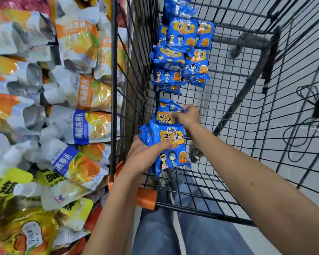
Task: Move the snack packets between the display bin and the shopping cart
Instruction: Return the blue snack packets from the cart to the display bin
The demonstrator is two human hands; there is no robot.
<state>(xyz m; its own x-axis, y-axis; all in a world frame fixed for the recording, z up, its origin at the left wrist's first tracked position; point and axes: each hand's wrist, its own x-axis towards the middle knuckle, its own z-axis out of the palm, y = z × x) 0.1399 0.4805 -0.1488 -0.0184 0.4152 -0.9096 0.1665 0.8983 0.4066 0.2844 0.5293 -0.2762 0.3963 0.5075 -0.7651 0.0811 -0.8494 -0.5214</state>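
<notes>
Inside the black wire shopping cart (228, 100), my left hand (144, 155) grips a small stack of blue snack packets (170, 142), thumb across the front one. Just beyond it, my right hand (187, 116) pinches another blue packet (166, 112) by its upper edge. Several more blue packets (182, 52) lie in a heap on the cart floor farther ahead. To the left, the display bin (114, 89) is heaped with white-and-orange pouches (85, 92).
Yellow pouches (26, 227) fill the bin's near corner. An orange corner piece (145, 198) caps the cart's near rim. A black cable (306, 126) lies on the grey floor beyond the cart's right wall. My blue-trousered legs (173, 236) stand below the cart.
</notes>
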